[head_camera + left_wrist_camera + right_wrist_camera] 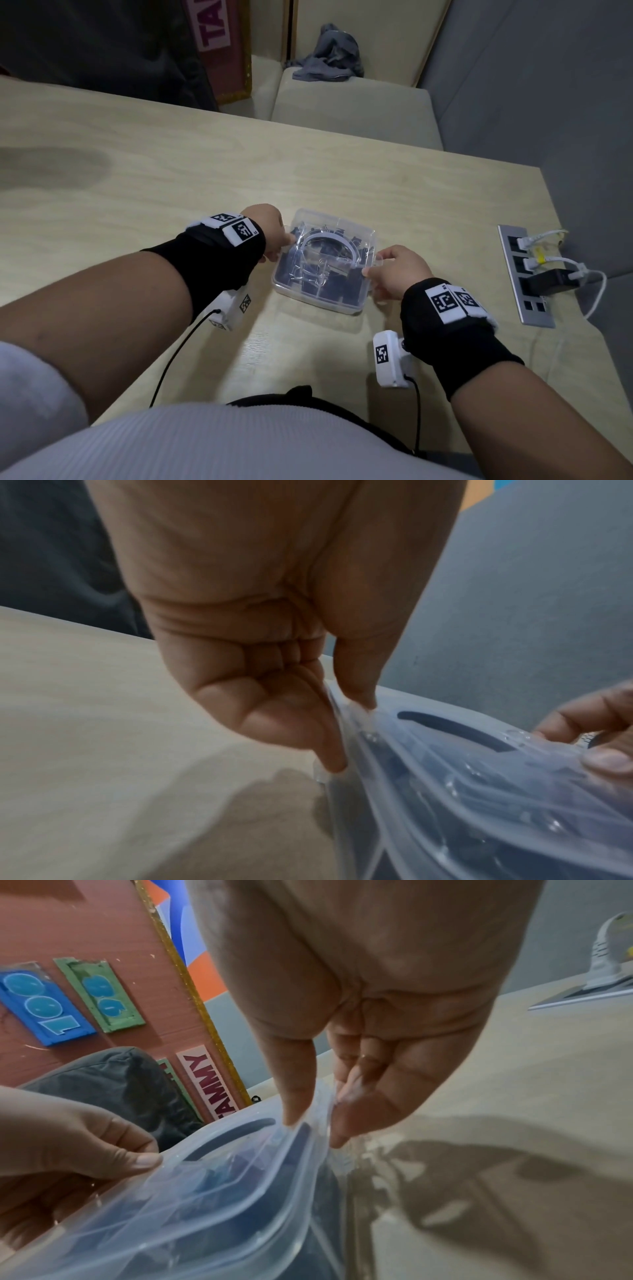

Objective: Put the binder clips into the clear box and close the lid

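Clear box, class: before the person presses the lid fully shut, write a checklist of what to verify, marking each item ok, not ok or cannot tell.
1. Binder clips inside the box: ok.
2. No clips loose on the table: ok, none in view.
3. Lid lying over the box: ok.
4. Left hand pinching the lid's edge: ok.
5. Right hand pinching the opposite edge: ok.
6. Lid latched all round: cannot tell.

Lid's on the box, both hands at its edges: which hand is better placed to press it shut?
Neither clearly: left hand and right hand pinch opposite edges of the lid, so pressing both seems best.
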`<action>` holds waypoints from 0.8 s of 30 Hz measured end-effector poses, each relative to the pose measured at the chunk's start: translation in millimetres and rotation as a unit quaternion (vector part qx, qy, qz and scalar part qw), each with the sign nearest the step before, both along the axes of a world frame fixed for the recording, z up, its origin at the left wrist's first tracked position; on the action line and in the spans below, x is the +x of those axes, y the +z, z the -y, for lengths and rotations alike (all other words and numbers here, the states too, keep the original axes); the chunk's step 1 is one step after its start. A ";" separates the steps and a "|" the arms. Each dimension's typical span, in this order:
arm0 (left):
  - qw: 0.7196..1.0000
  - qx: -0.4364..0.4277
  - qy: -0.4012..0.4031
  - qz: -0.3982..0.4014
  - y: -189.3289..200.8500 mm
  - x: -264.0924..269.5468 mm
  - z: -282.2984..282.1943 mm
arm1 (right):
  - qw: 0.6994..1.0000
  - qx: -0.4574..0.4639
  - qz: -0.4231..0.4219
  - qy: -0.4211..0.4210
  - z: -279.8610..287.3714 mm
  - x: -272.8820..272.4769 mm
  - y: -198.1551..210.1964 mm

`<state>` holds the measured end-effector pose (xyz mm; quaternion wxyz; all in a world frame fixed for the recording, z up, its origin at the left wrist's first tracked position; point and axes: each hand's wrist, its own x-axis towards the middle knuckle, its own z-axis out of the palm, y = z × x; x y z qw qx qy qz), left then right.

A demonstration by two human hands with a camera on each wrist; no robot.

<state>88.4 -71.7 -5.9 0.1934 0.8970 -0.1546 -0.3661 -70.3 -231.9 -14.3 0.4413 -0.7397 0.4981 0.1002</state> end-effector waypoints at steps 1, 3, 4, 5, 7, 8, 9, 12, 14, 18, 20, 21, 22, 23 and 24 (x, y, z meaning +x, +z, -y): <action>1.000 0.005 -0.005 0.004 0.2 0.2 0.5 | 1.000 -0.005 -0.001 -0.001 0.0 0.6 -1.2; 0.999 0.023 -0.028 0.025 0.5 0.7 2.1 | 0.999 -0.031 -0.007 0.010 -0.4 2.8 -3.7; 0.998 0.034 -0.042 0.042 0.8 0.7 2.8 | 0.998 -0.052 -0.014 0.022 -0.6 4.3 -5.2; 0.995 0.045 -0.057 0.062 1.4 0.1 4.1 | 0.997 -0.074 -0.020 0.032 -0.2 6.2 -6.8; 0.988 0.070 -0.087 0.103 1.8 -1.3 7.5 | 0.992 -0.109 -0.028 0.049 -0.4 9.0 -6.0; 0.984 0.085 -0.102 0.122 1.6 -1.8 9.4 | 0.990 -0.123 -0.035 0.058 -0.8 9.6 -3.9; 0.979 0.100 -0.115 0.137 1.5 -1.7 11.1 | 0.988 -0.134 -0.041 0.067 -0.1 10.0 -2.7; 0.973 0.120 -0.135 0.145 2.5 -1.4 12.9 | 0.979 -0.177 -0.054 0.091 -0.9 11.3 1.1; 0.970 0.125 -0.142 0.150 2.3 -0.6 13.4 | 0.972 -0.206 -0.054 0.103 -1.5 12.7 1.6; 0.969 0.125 -0.148 0.151 2.8 -0.9 13.6 | 0.970 -0.208 -0.059 0.112 0.6 13.6 1.5; 0.971 0.118 -0.144 0.151 2.3 -1.0 12.3 | 0.969 -0.207 -0.066 0.118 0.6 14.3 1.6; 0.972 0.110 -0.141 0.151 1.4 -1.6 11.6 | 0.968 -0.207 -0.069 0.121 0.6 14.5 0.5; 0.974 0.103 -0.136 0.146 0.9 -2.4 11.5 | 0.968 -0.206 -0.072 0.123 -0.9 14.7 1.3; 0.975 0.093 -0.135 0.147 0.0 -2.4 11.6 | 0.968 -0.206 -0.069 0.123 -0.2 14.6 -1.9; 0.977 0.086 -0.130 0.147 -0.7 -3.3 10.8 | 0.970 -0.201 -0.071 0.121 -1.6 13.3 0.0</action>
